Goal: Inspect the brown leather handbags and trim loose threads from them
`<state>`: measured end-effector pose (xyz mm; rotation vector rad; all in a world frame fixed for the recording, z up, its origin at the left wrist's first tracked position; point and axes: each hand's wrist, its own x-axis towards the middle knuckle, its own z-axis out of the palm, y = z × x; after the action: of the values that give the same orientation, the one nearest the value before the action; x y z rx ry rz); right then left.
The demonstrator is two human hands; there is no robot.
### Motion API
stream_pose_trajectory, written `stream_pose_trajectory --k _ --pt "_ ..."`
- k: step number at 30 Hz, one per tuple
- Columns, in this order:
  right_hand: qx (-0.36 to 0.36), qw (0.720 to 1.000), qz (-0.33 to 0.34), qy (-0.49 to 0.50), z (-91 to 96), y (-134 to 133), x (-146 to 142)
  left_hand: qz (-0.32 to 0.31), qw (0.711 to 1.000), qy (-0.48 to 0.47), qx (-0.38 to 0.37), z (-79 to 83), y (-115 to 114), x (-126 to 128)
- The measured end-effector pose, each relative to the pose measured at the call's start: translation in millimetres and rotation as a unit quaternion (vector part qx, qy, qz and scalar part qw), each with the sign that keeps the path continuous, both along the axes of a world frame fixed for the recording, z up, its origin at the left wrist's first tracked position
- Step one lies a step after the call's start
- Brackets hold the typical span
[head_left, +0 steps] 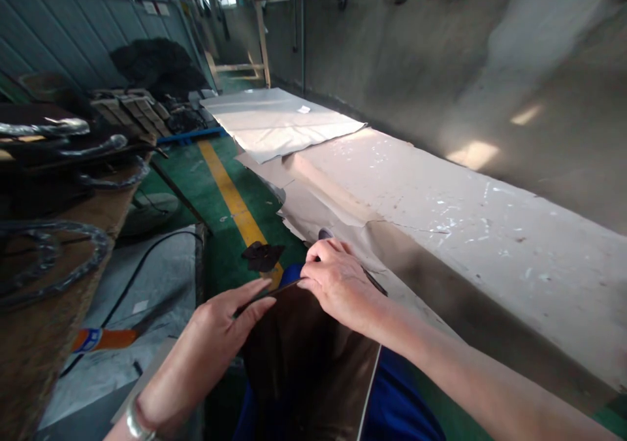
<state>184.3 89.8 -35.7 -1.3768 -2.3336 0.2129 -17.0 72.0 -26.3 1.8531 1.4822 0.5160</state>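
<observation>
A dark, shiny thin sheet (308, 362) rests over my lap, its top edge near my hands. My left hand (230, 317) pinches the sheet's upper left edge between thumb and stretched fingers. My right hand (337, 281) is closed on the sheet's top edge, fingers curled, with a thin dark tool or strip (375, 283) poking out beneath it. A small grey rounded object (324, 233) peeks out just beyond the right knuckles. A silver bracelet (133, 420) sits on my left wrist.
A long workbench covered in brown paper (441, 212) runs along the right, with a pale sheet (274, 117) farther back. Green floor with a yellow line (235, 202) lies ahead, a dark scrap (262, 256) on it. Coiled hoses (53, 245) rest on a left table; an orange tube (100, 340) lies below.
</observation>
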Motion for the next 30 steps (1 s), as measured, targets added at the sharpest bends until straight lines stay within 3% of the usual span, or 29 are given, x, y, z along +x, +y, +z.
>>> stream_pose_trajectory --k 3,5,9,12,15,21,25,30 --pt "-0.005 1.0 -0.006 0.011 0.7 0.5 -5.5 -0.009 0.981 0.092 0.169 0.8 -5.3 20.0" --pt "0.0 1.0 -0.011 0.018 0.4 -1.0 -7.8 -0.03 0.965 0.148 0.216 -6.1 -8.3 37.0" --pt "0.018 1.0 -0.016 0.02 -4.7 -5.4 -3.6 -0.046 0.966 0.18 0.181 -19.7 -6.7 61.6" --pt "0.004 0.999 -0.012 0.037 -7.5 -12.4 8.5 -0.07 0.967 0.196 0.144 -18.5 -3.4 66.4" --pt "0.019 0.997 -0.03 0.07 -7.3 -22.9 25.3 -0.087 0.964 0.213 0.137 -15.4 -1.5 63.6" --pt "0.055 0.996 -0.045 0.057 -9.3 -35.2 50.7 -0.109 0.968 0.125 0.19 -21.9 2.6 53.3" --pt "0.079 0.995 -0.038 0.042 -10.9 -32.6 53.3 -0.136 0.969 0.098 0.181 -21.6 7.8 48.3" --pt "0.054 0.997 -0.034 0.054 -12.0 -24.6 48.3 -0.125 0.976 0.065 0.163 -19.9 10.2 45.0"
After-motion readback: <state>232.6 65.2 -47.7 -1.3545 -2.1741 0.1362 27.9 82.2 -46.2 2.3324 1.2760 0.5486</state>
